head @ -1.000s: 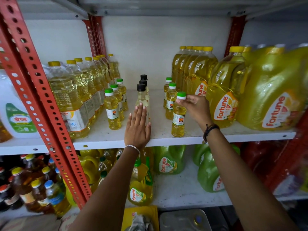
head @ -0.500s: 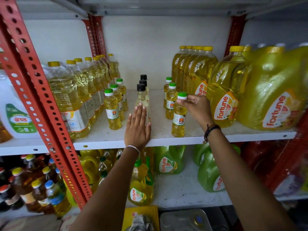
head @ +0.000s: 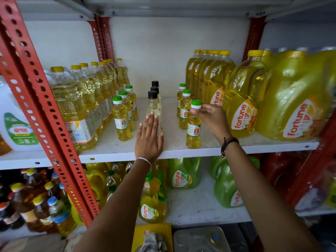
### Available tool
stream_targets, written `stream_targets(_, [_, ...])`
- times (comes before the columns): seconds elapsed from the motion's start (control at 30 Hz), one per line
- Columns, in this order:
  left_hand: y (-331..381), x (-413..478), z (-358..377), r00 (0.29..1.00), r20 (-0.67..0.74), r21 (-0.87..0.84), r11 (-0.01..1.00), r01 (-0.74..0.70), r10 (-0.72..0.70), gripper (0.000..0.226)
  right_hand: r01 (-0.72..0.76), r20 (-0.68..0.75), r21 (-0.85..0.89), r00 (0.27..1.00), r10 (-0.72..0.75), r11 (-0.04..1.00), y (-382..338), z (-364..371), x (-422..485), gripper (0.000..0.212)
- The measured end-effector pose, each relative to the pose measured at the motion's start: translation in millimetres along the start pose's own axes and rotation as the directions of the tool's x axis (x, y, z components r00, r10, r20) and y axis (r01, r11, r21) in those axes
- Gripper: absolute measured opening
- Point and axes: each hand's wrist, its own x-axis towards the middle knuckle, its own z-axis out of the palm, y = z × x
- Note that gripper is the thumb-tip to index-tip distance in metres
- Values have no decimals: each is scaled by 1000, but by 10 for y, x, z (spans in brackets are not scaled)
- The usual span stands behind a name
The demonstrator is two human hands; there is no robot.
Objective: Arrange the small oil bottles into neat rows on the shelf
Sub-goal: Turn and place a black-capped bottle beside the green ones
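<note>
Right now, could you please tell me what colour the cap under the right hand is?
Green, above a white collar; head view.

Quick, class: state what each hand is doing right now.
Left hand: open, flat against the front black-capped bottle, gripping nothing.
Right hand: fingers closed on the front green-capped bottle at its cap.

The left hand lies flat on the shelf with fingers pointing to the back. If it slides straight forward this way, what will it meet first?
Most likely the front black-capped bottle: the left hand already has its fingertips at that bottle's base, perhaps touching it.
</note>
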Motion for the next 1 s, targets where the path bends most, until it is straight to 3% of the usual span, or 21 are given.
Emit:
stream_targets(0.07, [0,8,-22,1000,-6,-21,1000,9,-9,61,-2,-45,-11,999,2,1000,-7,29,-50,45])
stream_targets(0.13, [-43,-2,-67,999,-22,-52,998,24,-25,61,43,-177,-4,983,-43,999,-73,79,-135,52])
stream_targets(0.23, [-209,-59,-132,999,-33,-53,998,38,-39,61,239,-346,25,913,-216,971,-241,187,-278,40])
stream_targets(0.37, [-540,-118,-277,998,-35,-1,999,54,-54,62,369,-260,39,901,-347,929,-411,573,-386,28])
stream_targets(0.53, [-854,-169,-385,996,-38,-12,996,83,-84,61,185,-115,134,979,-171,974,-414,1038,-203,31])
stream_targets(0.67, [-926,-187,-367,998,-39,-4,999,52,-52,64,29,-62,136,998,-20,990,-302,1305,69,41])
stream_targets(1.0, [-935,-202,-360,998,-59,10,1000,12,-11,65,-40,-23,115,999,43,993,-112,1475,373,31])
